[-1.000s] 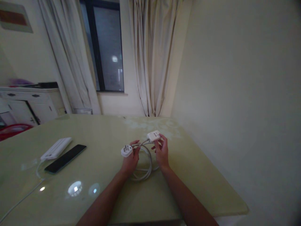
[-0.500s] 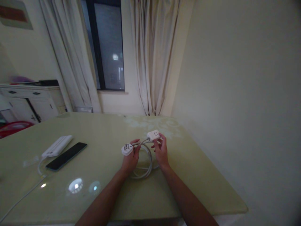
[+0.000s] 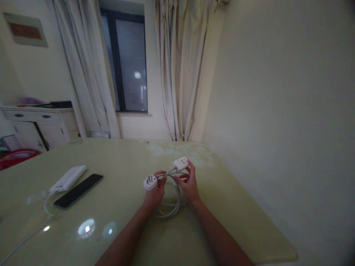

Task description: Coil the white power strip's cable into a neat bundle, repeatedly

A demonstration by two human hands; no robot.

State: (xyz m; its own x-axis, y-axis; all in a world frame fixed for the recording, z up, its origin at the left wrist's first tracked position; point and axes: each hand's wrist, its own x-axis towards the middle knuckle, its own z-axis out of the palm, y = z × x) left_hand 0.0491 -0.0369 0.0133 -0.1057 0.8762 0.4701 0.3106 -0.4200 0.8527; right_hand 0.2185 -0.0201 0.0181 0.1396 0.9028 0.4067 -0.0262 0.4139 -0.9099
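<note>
My left hand [image 3: 155,193] is closed round the cable just behind a round white plug [image 3: 150,182], whose pins face up. My right hand [image 3: 189,183] pinches the same grey cable close to a small white socket block [image 3: 181,163], which sticks out past the fingertips. The rest of the cable [image 3: 169,207] lies in a coil on the pale green table [image 3: 124,221] between my wrists. Both hands hover just above the tabletop.
A black phone [image 3: 78,191] lies at the left beside a white power strip [image 3: 68,178] whose thin cord trails toward the near edge. A wall rises along the table's right side. Curtains and a dark window stand behind; a white cabinet [image 3: 41,123] is far left.
My right hand has slid down from the socket block onto the cable beside it. The hands sit slightly lower in view as the head tilted up.
</note>
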